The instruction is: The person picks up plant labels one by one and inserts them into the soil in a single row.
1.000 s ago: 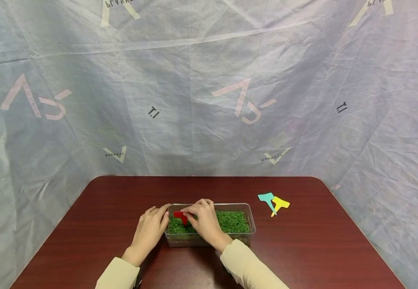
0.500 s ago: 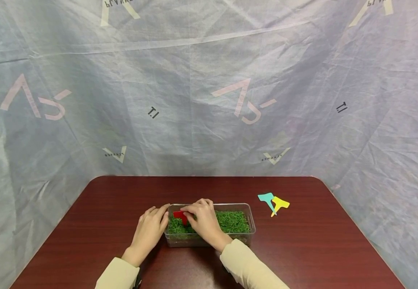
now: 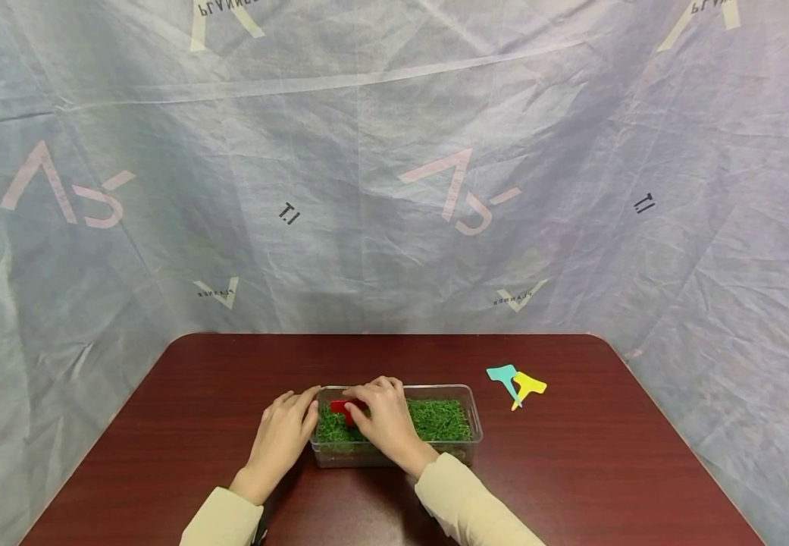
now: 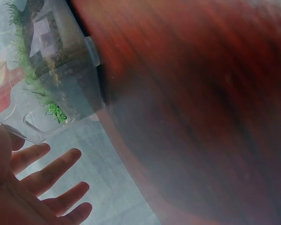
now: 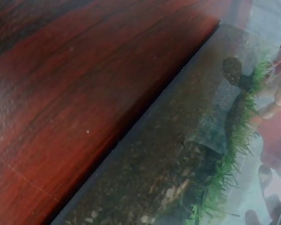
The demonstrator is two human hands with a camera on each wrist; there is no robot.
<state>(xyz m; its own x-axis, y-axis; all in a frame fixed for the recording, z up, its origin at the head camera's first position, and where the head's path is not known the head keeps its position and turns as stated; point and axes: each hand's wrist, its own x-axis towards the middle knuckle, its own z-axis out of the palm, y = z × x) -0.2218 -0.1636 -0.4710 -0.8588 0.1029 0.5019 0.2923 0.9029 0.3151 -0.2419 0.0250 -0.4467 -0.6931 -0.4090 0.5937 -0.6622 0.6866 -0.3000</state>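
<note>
From my remote seat, the right hand (image 3: 389, 419) pinches the red tag (image 3: 338, 407) in the grass (image 3: 439, 418), toward the left of the box (image 3: 346, 455); the left hand (image 3: 281, 431), fingers spread, touches its corner. Sideways pressure could bend the tag.

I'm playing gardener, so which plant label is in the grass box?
The red plant label, by the right hand; the turquoise plant label and yellow plant label lie outside the clear box, on the table.
</note>
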